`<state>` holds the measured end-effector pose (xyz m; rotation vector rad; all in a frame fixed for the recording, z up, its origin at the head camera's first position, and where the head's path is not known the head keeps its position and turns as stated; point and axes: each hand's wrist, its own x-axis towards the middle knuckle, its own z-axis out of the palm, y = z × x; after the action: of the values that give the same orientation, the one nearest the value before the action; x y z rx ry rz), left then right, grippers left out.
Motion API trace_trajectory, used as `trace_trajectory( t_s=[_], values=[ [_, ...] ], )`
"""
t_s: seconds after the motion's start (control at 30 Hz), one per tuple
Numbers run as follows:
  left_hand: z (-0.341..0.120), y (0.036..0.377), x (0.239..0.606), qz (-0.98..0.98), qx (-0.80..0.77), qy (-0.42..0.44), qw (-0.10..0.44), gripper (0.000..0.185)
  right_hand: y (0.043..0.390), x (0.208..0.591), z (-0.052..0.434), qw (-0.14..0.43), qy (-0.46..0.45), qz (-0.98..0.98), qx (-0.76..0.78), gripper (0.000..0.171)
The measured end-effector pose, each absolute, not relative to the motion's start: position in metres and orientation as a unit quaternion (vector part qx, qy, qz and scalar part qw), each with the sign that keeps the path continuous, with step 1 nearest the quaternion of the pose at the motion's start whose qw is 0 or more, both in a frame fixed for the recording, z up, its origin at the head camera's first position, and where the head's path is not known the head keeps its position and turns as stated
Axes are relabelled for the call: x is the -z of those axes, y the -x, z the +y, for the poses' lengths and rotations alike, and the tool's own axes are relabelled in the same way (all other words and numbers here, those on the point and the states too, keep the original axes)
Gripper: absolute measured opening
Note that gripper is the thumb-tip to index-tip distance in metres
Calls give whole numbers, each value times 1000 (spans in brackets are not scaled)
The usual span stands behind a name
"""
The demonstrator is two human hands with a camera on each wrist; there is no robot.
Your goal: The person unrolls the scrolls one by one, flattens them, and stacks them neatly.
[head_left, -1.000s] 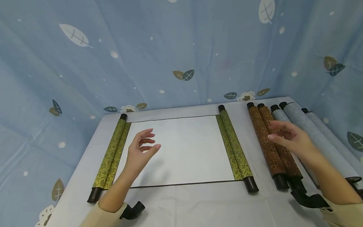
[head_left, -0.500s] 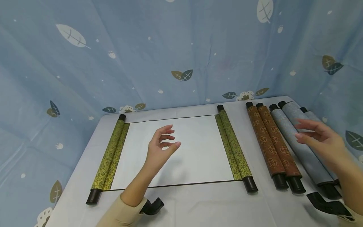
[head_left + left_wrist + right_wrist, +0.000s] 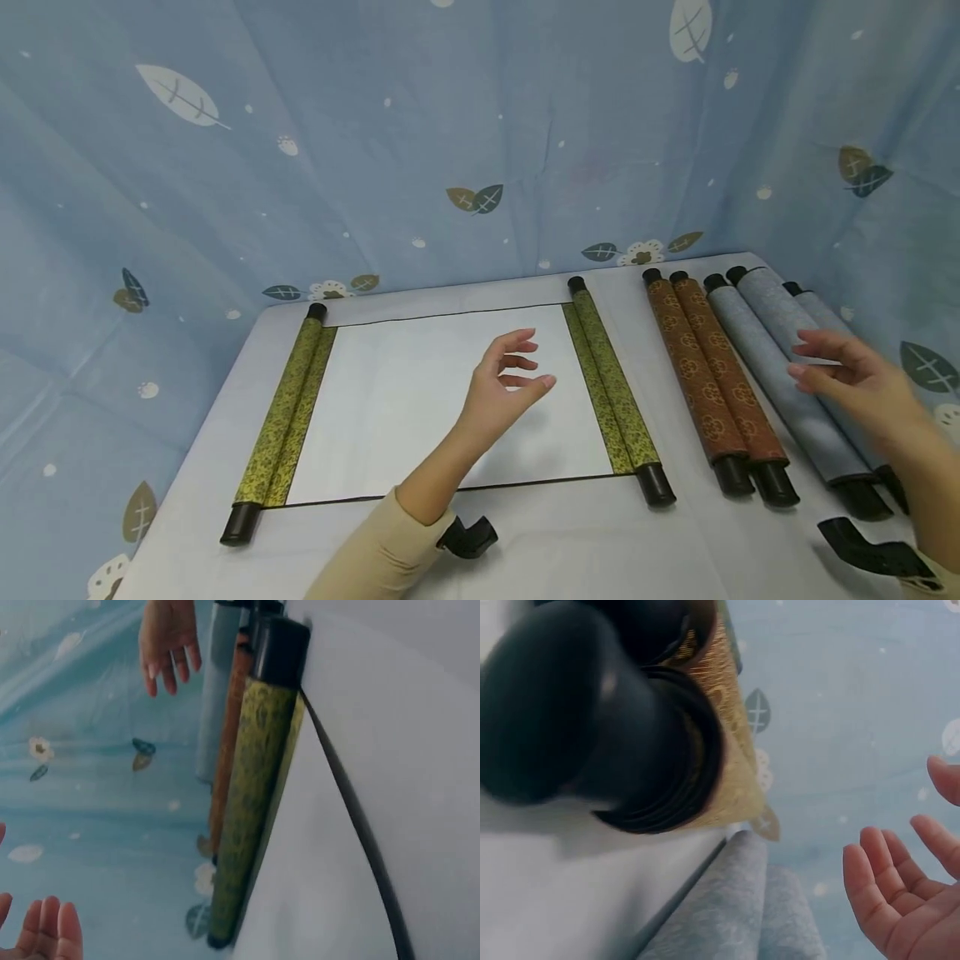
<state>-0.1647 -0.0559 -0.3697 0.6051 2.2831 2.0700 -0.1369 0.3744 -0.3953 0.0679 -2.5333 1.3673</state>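
Note:
A scroll with yellow-green patterned ends lies unrolled on the white table, its blank white sheet (image 3: pixel 390 400) between a left roller (image 3: pixel 277 425) and a right roller (image 3: pixel 615 383). Above the sheet's right part hovers my left hand (image 3: pixel 498 392), fingers loosely bent, holding nothing. My right hand (image 3: pixel 862 383) is raised over the grey-blue scrolls (image 3: pixel 787 383) at the right, thumb and fingers apart around air. Two brown flower-patterned scrolls (image 3: pixel 697 375) lie rolled between the open scroll and the grey-blue ones. In the right wrist view, the right hand's fingers (image 3: pixel 885 877) are relaxed.
A blue leaf-print curtain (image 3: pixel 375 167) hangs behind the table and along its sides. Black wrist mounts (image 3: pixel 468 537) stick out by both sleeves. The white tabletop (image 3: pixel 562 542) shows in front of the scroll.
My left hand has moved right across the white sheet. My right hand has moved right, from over the brown scrolls to over the grey-blue ones. The scrolls lie as before.

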Motion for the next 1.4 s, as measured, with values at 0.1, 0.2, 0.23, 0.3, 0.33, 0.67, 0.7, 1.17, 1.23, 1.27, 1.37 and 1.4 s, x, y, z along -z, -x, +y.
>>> trace_trajectory(
  t_s=[0.1, 0.2, 0.23, 0.3, 0.33, 0.67, 0.7, 1.17, 1.23, 1.27, 1.37, 1.4],
  values=[
    [-45, 169, 373, 723, -664, -189, 29, 57, 141, 410, 384, 110, -12, -886, -451, 52],
    [-35, 171, 376, 720, -665, -189, 51, 57, 138, 410, 381, 86, -2, -907, -412, 57],
    [-31, 172, 377, 720, -665, -191, 58, 57, 136, 408, 378, 72, 0, -911, -406, 59],
    [-22, 171, 380, 721, -662, -192, 70, 56, 132, 401, 368, 48, 1, -918, -394, 61],
    [-17, 171, 382, 722, -660, -192, 75, 56, 132, 399, 366, 36, 2, -922, -386, 63],
    [25, 165, 400, 722, -652, -193, 129, 56, 136, 408, 359, -19, -32, -930, -367, 66],
    [28, 165, 400, 722, -650, -194, 133, 56, 136, 409, 359, -26, -33, -930, -364, 66],
    [59, 170, 400, 726, -627, -183, 215, 58, 139, 410, 344, -79, -28, -943, -322, 72],
    [65, 169, 399, 728, -620, -187, 226, 60, 142, 411, 342, -90, -20, -943, -319, 76],
    [68, 169, 399, 731, -614, -191, 228, 61, 143, 411, 341, -95, -17, -943, -318, 79],
    [77, 167, 398, 755, -579, -213, 223, 64, 148, 410, 338, -111, -8, -942, -318, 86],
    [80, 167, 398, 765, -565, -223, 216, 65, 149, 410, 337, -117, -5, -941, -317, 88]
  ],
)
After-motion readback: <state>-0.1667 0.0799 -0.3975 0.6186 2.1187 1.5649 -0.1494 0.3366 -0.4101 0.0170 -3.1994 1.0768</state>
